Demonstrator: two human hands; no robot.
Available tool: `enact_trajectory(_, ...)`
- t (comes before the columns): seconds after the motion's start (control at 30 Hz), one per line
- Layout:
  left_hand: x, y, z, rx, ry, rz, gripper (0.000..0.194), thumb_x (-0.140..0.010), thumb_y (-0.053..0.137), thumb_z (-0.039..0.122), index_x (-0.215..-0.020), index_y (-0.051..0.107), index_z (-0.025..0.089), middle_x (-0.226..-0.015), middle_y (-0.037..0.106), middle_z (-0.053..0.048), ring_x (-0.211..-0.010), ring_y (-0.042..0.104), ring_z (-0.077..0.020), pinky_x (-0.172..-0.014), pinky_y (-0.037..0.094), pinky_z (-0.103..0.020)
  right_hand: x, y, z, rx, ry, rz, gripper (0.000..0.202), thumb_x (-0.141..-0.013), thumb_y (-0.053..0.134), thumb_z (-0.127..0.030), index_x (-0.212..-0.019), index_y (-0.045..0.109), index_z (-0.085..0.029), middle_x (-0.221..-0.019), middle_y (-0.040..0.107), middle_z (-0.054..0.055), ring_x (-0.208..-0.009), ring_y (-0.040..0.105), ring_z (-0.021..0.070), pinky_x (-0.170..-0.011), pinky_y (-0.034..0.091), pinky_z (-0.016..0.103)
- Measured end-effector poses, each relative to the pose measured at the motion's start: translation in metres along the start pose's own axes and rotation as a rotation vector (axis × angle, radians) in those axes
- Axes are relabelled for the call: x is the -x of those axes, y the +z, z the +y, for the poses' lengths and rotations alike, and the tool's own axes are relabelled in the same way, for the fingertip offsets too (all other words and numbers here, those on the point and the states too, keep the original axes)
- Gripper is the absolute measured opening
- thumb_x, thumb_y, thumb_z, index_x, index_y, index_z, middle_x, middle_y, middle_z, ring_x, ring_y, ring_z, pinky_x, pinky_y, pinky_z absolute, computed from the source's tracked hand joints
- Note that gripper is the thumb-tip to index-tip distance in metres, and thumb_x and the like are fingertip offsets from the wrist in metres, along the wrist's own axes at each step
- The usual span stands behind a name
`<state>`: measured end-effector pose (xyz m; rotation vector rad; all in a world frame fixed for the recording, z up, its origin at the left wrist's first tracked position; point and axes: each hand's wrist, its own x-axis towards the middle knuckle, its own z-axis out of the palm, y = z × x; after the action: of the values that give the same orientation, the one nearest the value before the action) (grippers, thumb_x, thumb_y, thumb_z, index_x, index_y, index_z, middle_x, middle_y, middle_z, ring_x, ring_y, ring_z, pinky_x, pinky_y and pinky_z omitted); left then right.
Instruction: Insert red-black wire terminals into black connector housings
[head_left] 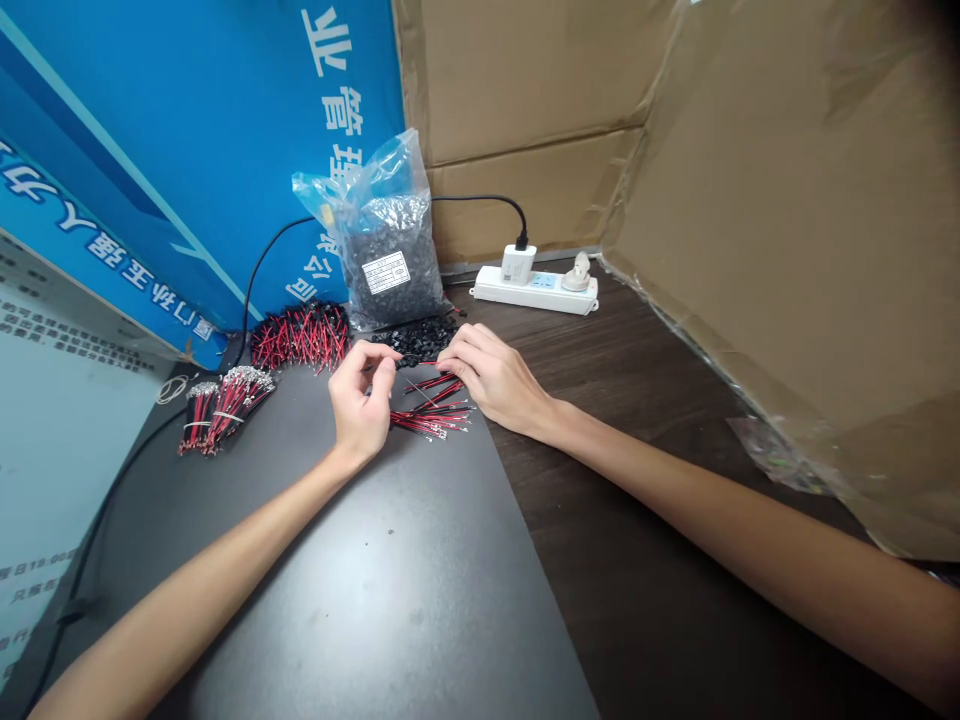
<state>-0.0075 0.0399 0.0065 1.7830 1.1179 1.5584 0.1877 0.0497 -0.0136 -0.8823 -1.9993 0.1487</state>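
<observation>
Red wire (430,364): between the hands, just nearside of the black pieces (431,333).
Left hand (361,397): thumb and forefinger nearly closed, seemingly pinching a dark piece (407,361).
Right hand (489,375): fingers drawn together on the wire.
Wire step: likely joining piece and wire; next move calls for steady alignment.

- Table (420,600): grey left, dark wood grain right.
- Near the far edge: a power strip (536,294); left of it a bag (405,235) of black parts, with loose parts (416,334) before it.
- Toward the far left corner: a wire pile (301,335) and two tied bundles (234,402).
- Far end of the grey's right edge: loose red and black wires (431,421).
</observation>
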Motion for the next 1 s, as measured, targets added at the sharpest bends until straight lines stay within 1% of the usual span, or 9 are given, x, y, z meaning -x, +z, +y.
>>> enact_trajectory(0.1,0.0008,0.0012,0.0011,-0.070,0.040,-0.038,0.012,-0.090,0.061,0.029,-0.087,0.067,0.018,-0.078,0.065,-0.001,-0.062,0.057,-0.0113,-0.058,0.046,-0.024,-0.0016,0.0006,-0.0011,-0.207,0.062,0.027,0.028,-0.104,0.047,-0.029,-0.083,0.063,-0.019,-0.086,0.063,0.007,-0.080,0.060,0.0188,-0.075,0.049,0.034)
enact_trajectory(0.17,0.0005,0.0023,0.0023,-0.089,0.055,-0.065,0.011,-0.089,0.063,0.028,-0.089,0.069,0.018,-0.082,0.068,-0.002,-0.067,0.061,-0.0126,-0.061,0.050,-0.025,-0.0032,0.0025,-0.0024,-0.375,0.200,0.078,0.029,-0.101,0.052,-0.038,-0.081,0.062,-0.019,-0.081,0.064,0.005,-0.074,0.062,0.0173,-0.072,0.052,0.033)
enact_trajectory(0.2,0.0002,0.0028,0.0029,-0.096,0.060,-0.079,0.010,-0.088,0.064,0.027,-0.090,0.069,0.018,-0.083,0.069,-0.002,-0.069,0.063,-0.0129,-0.063,0.051,-0.025,-0.0041,0.0038,-0.0031,-0.496,0.308,0.104,0.028,-0.098,0.056,-0.043,-0.083,0.061,-0.020,-0.078,0.065,0.003,-0.069,0.063,0.0160,-0.068,0.053,0.032)
enact_trajectory(0.27,-0.0004,0.0034,0.0038,-0.109,0.060,-0.106,0.009,-0.086,0.065,0.024,-0.090,0.070,0.018,-0.085,0.071,-0.003,-0.070,0.064,-0.0130,-0.065,0.053,-0.025,-0.0057,0.0066,-0.0041,-0.726,0.495,0.138,0.032,-0.088,0.069,-0.051,-0.088,0.060,-0.020,-0.075,0.066,0.001,-0.067,0.067,0.0162,-0.065,0.055,0.031)
enact_trajectory(0.37,-0.0009,0.0038,0.0042,-0.114,0.047,-0.142,0.009,-0.084,0.066,0.023,-0.090,0.069,0.017,-0.086,0.072,-0.003,-0.070,0.066,-0.0133,-0.068,0.054,-0.026,-0.0071,0.0091,-0.0040,-0.917,0.646,0.158,0.044,-0.071,0.083,-0.054,-0.088,0.062,-0.020,-0.076,0.071,0.002,-0.072,0.072,0.0176,-0.071,0.058,0.032)
enact_trajectory(0.47,-0.0010,0.0040,0.0038,-0.109,0.034,-0.163,0.011,-0.082,0.068,0.024,-0.091,0.068,0.018,-0.085,0.073,-0.003,-0.071,0.067,-0.0138,-0.068,0.055,-0.027,-0.0074,0.0086,-0.0029,-0.953,0.703,0.180,0.046,-0.061,0.089,-0.052,-0.081,0.065,-0.019,-0.077,0.074,0.003,-0.075,0.073,0.0179,-0.077,0.059,0.033)
enact_trajectory(0.6,-0.0011,0.0043,0.0023,-0.103,0.004,-0.174,0.011,-0.081,0.069,0.024,-0.090,0.067,0.018,-0.084,0.073,-0.002,-0.072,0.067,-0.0142,-0.069,0.055,-0.027,-0.0075,0.0071,-0.0012,-0.953,0.745,0.208,0.045,-0.054,0.093,-0.048,-0.075,0.066,-0.019,-0.077,0.075,0.003,-0.075,0.072,0.0178,-0.078,0.058,0.033)
enact_trajectory(0.83,-0.0026,0.0043,-0.0013,-0.082,-0.077,-0.201,0.011,-0.083,0.067,0.025,-0.091,0.067,0.018,-0.087,0.073,-0.004,-0.075,0.069,-0.0157,-0.073,0.056,-0.030,-0.0074,0.0071,0.0003,-0.962,0.753,0.220,0.042,-0.055,0.093,-0.047,-0.073,0.066,-0.020,-0.077,0.074,0.002,-0.075,0.071,0.0176,-0.078,0.057,0.033)
enact_trajectory(1.0,-0.0029,0.0045,-0.0031,-0.028,-0.112,-0.204,0.015,-0.084,0.068,0.028,-0.095,0.068,0.018,-0.090,0.073,-0.004,-0.077,0.069,-0.0162,-0.072,0.057,-0.030,-0.0068,0.0081,0.0010,-0.934,0.735,0.216,0.044,-0.055,0.092,-0.051,-0.072,0.066,-0.020,-0.075,0.073,0.002,-0.073,0.070,0.0175,-0.077,0.056,0.034)
